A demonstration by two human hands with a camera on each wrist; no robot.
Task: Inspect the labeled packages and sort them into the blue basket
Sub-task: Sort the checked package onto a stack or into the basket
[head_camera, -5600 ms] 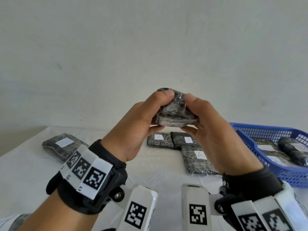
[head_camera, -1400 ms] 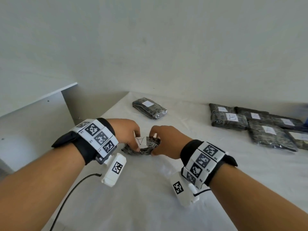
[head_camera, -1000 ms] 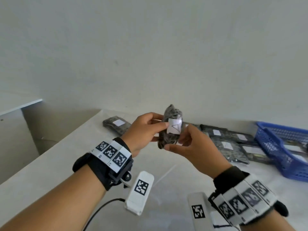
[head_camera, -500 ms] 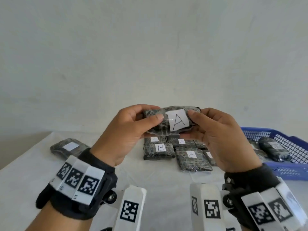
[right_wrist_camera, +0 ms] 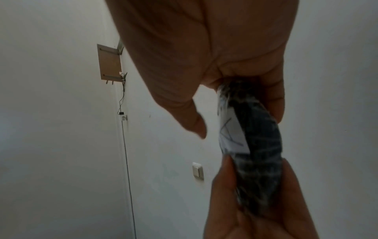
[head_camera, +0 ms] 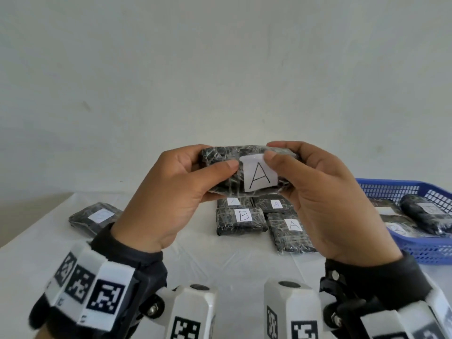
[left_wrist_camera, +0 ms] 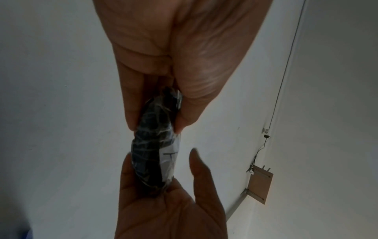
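A dark plastic-wrapped package (head_camera: 225,177) is held up at chest height, and its white label (head_camera: 260,177) with the letter A faces me. My left hand (head_camera: 219,156) pinches its left end between thumb and fingers. My right hand (head_camera: 276,152) holds the right end, fingers behind and thumb by the label's corner. The left wrist view shows the package (left_wrist_camera: 155,145) edge-on, and in the right wrist view the package (right_wrist_camera: 257,145) has the right thumb a little off the label. The blue basket (head_camera: 403,188) stands at the right with several packages in it.
On the white table (head_camera: 220,260) lie a package marked B (head_camera: 241,222), packages marked A (head_camera: 291,232) behind my hands, and one package (head_camera: 95,217) alone at the left. A plain wall rises behind the table.
Both hands lifted the package off the table at the left, raised it and turned its label toward me. Since half a second ago it has come slightly nearer, and the right thumb sits at the label's corner.
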